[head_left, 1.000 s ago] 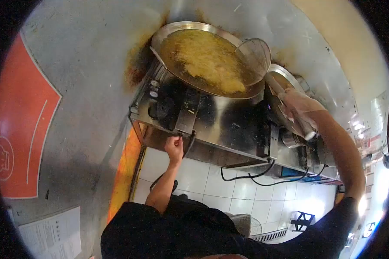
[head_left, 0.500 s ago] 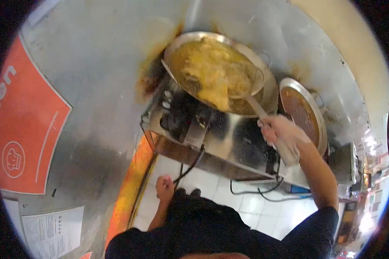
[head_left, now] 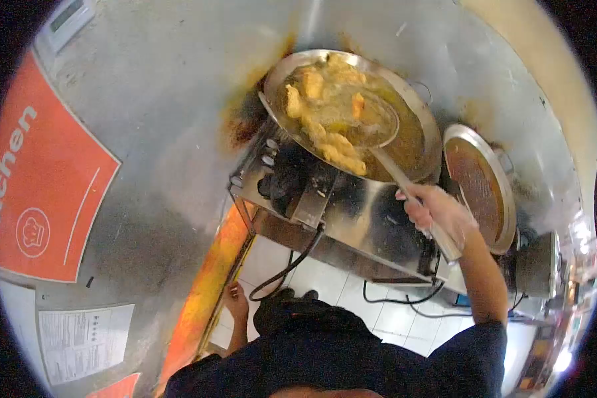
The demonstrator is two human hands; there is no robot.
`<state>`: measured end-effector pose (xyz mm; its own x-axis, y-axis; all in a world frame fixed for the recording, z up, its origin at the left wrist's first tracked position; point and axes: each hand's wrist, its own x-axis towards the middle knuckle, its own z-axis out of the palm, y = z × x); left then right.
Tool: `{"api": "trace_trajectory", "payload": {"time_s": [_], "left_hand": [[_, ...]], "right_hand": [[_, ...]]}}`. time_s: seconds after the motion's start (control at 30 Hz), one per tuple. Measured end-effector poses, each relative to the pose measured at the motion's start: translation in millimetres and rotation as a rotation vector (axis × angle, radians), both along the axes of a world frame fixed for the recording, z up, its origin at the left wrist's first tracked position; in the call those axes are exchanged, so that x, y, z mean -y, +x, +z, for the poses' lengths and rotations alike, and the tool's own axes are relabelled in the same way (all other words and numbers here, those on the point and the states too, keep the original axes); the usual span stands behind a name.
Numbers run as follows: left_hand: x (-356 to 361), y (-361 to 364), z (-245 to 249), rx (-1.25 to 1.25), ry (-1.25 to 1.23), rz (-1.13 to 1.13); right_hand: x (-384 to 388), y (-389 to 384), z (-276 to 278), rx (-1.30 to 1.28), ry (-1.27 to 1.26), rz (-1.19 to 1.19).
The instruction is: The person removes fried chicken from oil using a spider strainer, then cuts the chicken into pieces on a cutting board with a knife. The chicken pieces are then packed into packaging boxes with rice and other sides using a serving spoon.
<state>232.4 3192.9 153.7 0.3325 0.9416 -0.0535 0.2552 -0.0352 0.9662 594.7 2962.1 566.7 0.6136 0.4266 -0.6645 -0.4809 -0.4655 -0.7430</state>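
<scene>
My right hand (head_left: 438,211), in a clear plastic glove, is closed around the metal handle of a skimmer (head_left: 397,171). The skimmer's round head lies in the bubbling oil of a wide metal pan (head_left: 433,149), partly under the surface. Golden battered fried pieces (head_left: 338,151) float in the oil, mostly at the pan's left and front; a small orange-brown one is over the skimmer head. Low at my left side hangs my left hand (head_left: 236,302), fingers curled and nothing visible in them, near the orange-yellow panel edge (head_left: 202,292).
The pan sits on a steel stove (head_left: 371,222) with knobs and dark hoses (head_left: 305,249). To its right stands a second pan (head_left: 504,235) of reddish-brown liquid. A metal wall (head_left: 172,113) with an orange sign (head_left: 60,179) and paper sheets (head_left: 86,341) rises behind and left.
The skimmer head has settled and the fried pieces, blurred before, now show separately in the oil. My left hand has moved slightly left and down. The whole view has shifted a little.
</scene>
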Motion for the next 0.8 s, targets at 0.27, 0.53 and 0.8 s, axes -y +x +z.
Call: {"api": "trace_trajectory", "payload": {"time_s": [0.27, 0.53, 0.8], "left_hand": [[18, -27, -51, 0.065, -0.098, 0.153], [20, -52, -37, 0.070, -0.268, 0.216], [34, -112, -58, 0.071, -0.331, 0.500]], "right_hand": [[-20, 12, -12, -0.187, 0.217, -0.081], [-19, 1, -12, -0.640, 0.823, -0.410], [-31, 4, -2, -0.568, 0.838, -0.597]]}}
